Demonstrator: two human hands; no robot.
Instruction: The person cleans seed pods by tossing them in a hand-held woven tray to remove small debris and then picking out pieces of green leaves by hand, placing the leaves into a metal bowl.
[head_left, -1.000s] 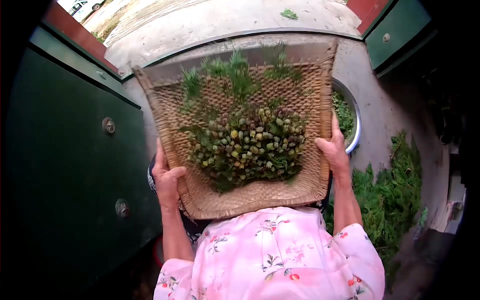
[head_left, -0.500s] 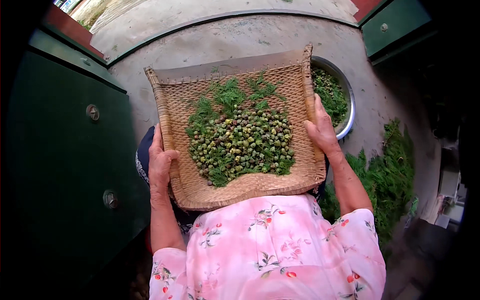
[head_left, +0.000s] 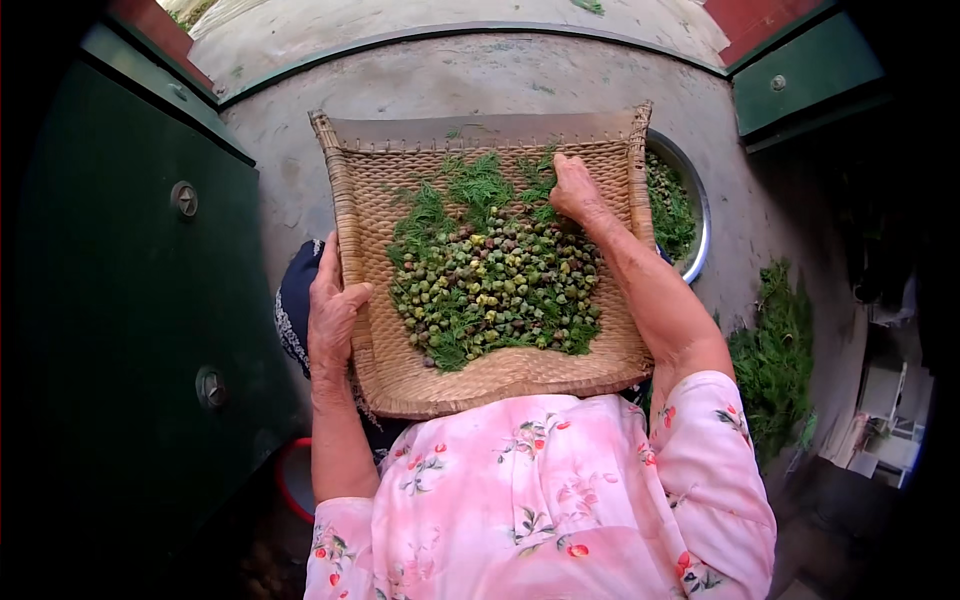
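A woven winnowing basket (head_left: 480, 385) rests across my lap, its flat board lip (head_left: 480, 130) at the far side. In it lies a heap of small round green and brownish cones (head_left: 495, 280), mixed with feathery green sprigs (head_left: 478, 182) that gather mostly at the far edge of the heap. My left hand (head_left: 333, 308) grips the basket's left rim, thumb over the inner side. My right hand (head_left: 577, 190) is inside the basket at the far right, fingers curled closed against the sprigs there. What its fingertips hold is hidden.
Beyond the basket's right rim, a metal basin (head_left: 697, 215) holds more cones and greenery. A pile of green branches (head_left: 775, 370) lies on the floor at the right. A dark green door (head_left: 150, 290) stands close on the left, with a red-rimmed container (head_left: 290, 480) near it.
My right hand has let go of the basket's right rim and moved inward over the far right sprigs. The basket has shifted slightly right in view. My left hand keeps its grip.
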